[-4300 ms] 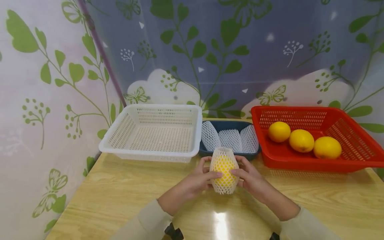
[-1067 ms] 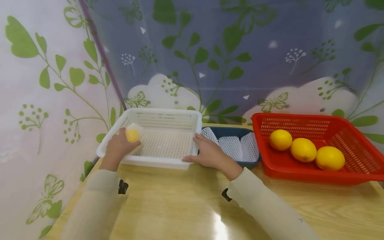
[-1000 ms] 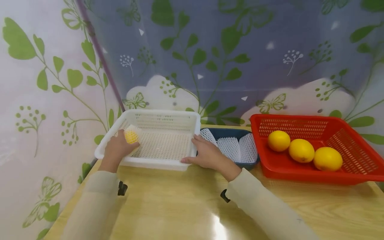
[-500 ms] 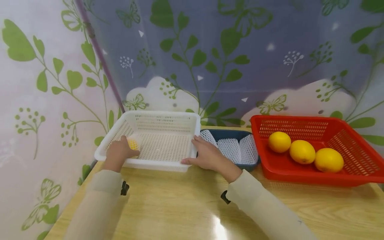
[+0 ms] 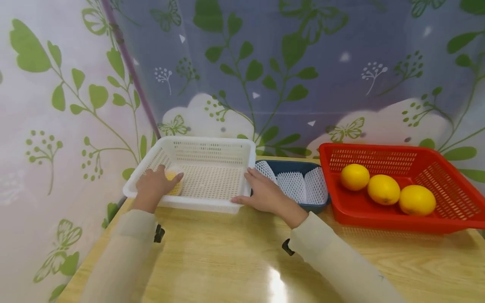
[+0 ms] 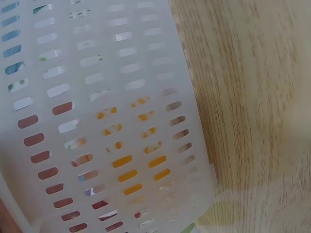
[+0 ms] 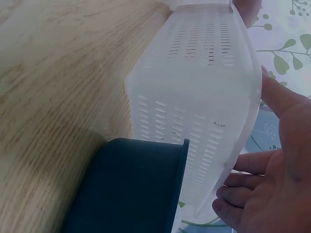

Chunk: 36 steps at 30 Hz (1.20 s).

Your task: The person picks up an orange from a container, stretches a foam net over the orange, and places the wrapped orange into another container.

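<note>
Head view, left hand (image 5: 154, 184) spread, foam-netted lemon (image 5: 175, 187) beside it, right hand (image 5: 264, 192) spread, white basket (image 5: 204, 203) rim beneath it.

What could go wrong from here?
1. The yellow fruit in white foam netting may roll when the left hand lifts: bare floor lies beside it in the white perforated plastic basket.
2. That hand could snag the netting on the way out; its thumb crosses over the fruit in the head view.
3. A push from the right hand, at the basket's rim, might shift it away from the dark blue plastic bin alongside.
</note>
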Each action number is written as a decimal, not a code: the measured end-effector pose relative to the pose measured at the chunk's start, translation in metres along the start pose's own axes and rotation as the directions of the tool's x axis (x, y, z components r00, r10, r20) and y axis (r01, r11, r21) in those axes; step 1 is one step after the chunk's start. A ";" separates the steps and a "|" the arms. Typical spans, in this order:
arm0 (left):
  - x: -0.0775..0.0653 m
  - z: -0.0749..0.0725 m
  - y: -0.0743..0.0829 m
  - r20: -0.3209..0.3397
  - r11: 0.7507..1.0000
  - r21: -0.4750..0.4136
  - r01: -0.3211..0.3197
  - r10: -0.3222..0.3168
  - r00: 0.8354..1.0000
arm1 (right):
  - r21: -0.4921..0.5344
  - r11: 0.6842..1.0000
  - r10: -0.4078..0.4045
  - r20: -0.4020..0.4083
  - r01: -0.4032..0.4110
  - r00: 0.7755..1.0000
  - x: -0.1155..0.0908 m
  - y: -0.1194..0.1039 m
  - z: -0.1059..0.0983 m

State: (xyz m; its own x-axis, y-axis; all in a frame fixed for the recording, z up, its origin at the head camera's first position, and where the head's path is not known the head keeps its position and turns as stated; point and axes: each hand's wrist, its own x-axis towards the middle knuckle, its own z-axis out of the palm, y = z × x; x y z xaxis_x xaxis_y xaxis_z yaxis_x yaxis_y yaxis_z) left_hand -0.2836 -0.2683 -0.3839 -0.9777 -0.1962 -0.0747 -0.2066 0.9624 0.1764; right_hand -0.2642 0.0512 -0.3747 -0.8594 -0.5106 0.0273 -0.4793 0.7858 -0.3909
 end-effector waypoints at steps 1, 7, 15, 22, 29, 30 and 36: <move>0.000 -0.001 0.000 0.001 1.000 -0.004 0.001 -0.001 1.000 | -0.006 1.000 -0.001 -0.005 0.001 1.000 0.000 0.001 0.000; 0.000 -0.004 0.002 -0.002 0.999 -0.052 0.003 -0.003 1.000 | -0.018 1.000 -0.018 -0.016 0.017 1.000 -0.003 -0.001 -0.001; -0.008 -0.025 0.037 -0.201 0.985 -0.072 -0.159 0.141 0.969 | -0.074 0.992 -0.107 -0.103 0.100 0.989 -0.037 -0.008 -0.037; -0.034 -0.034 0.085 -0.350 0.930 -0.062 -0.363 0.320 0.880 | -0.125 0.990 -0.084 -0.127 0.068 0.988 -0.067 0.007 -0.063; -0.059 -0.030 0.132 -0.337 0.862 -0.041 -0.505 0.464 0.819 | -0.119 0.993 -0.003 -0.145 -0.015 0.989 -0.095 0.038 -0.089; -0.063 -0.029 0.139 -0.331 0.851 -0.041 -0.524 0.483 0.811 | -0.112 0.993 0.016 -0.145 -0.033 0.989 -0.099 0.044 -0.093; -0.082 -0.019 0.182 -0.264 0.792 -0.045 -0.608 0.578 0.772 | -0.040 0.982 0.179 -0.104 -0.184 0.978 -0.114 0.078 -0.125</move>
State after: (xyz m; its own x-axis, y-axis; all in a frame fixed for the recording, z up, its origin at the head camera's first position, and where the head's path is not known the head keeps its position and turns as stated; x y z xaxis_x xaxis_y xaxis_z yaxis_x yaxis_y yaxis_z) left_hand -0.2414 -0.0802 -0.3269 -0.8843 0.3552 0.3031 0.4294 0.8736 0.2290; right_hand -0.2260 0.2142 -0.2933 -0.9450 -0.3227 0.0530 -0.3201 0.8795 -0.3522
